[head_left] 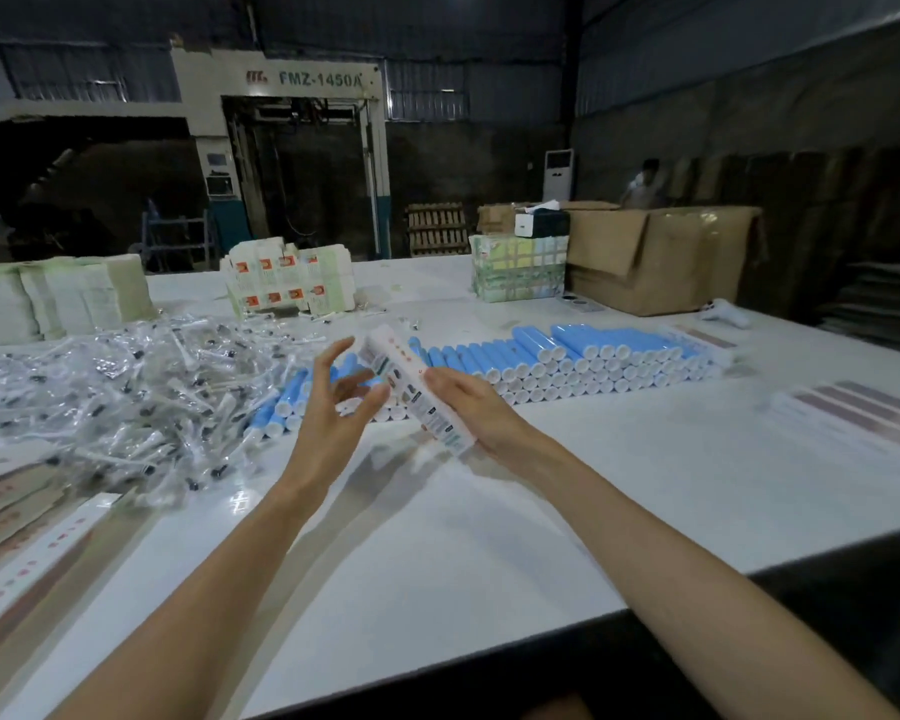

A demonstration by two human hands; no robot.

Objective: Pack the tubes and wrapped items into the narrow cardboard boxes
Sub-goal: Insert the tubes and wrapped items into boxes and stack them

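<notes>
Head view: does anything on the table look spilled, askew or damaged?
Only the wrapped items look untidy: a loose heap at the left of the table, its edge reaching the leftmost blue tubes; the other tubes lie in neat stacked rows. No damage shows; the narrow box in the right hand looks intact.

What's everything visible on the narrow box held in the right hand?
The narrow cardboard box is long, slim and white, printed with small pictures and red marks. It is held above the white table, tilted, far end raised toward the blue tubes. The right hand grips its lower right side; the left hand, fingers spread, is at its left edge, contact unclear.
</notes>
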